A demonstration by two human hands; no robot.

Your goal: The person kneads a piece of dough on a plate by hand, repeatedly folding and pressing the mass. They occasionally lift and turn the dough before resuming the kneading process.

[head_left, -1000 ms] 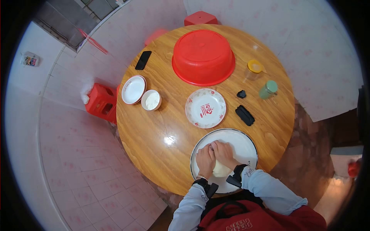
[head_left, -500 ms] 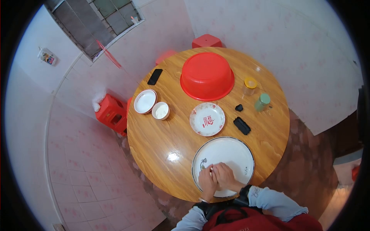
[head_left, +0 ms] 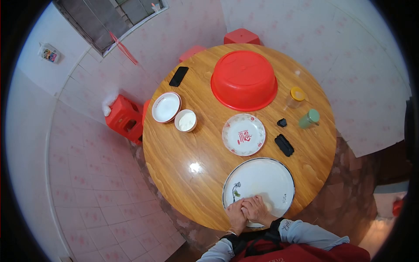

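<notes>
My left hand (head_left: 236, 215) and my right hand (head_left: 255, 208) are together over the near edge of a large white plate (head_left: 266, 177) with a dark rim. Fingers of both hands are curled and pressed against each other. Whatever lies between or under them is hidden. A flower drawing on the plate shows just beyond my left hand. Beyond the large plate sits a smaller white plate (head_left: 254, 148) with red markings.
On the round wooden table (head_left: 205, 183) are an upturned red basin (head_left: 243, 78), stacked plates (head_left: 166, 107), a bowl of white powder (head_left: 186, 121), a black phone (head_left: 179, 76), a yellow-lidded jar (head_left: 297, 96), a green-lidded jar (head_left: 309, 118) and a black case (head_left: 284, 145). Red stools (head_left: 124, 118) stand around.
The camera view has shifted, so the table objects appear moved and slightly larger. Both hands are lower, nearer the large plate's close edge, and its flower drawing shows more fully.
</notes>
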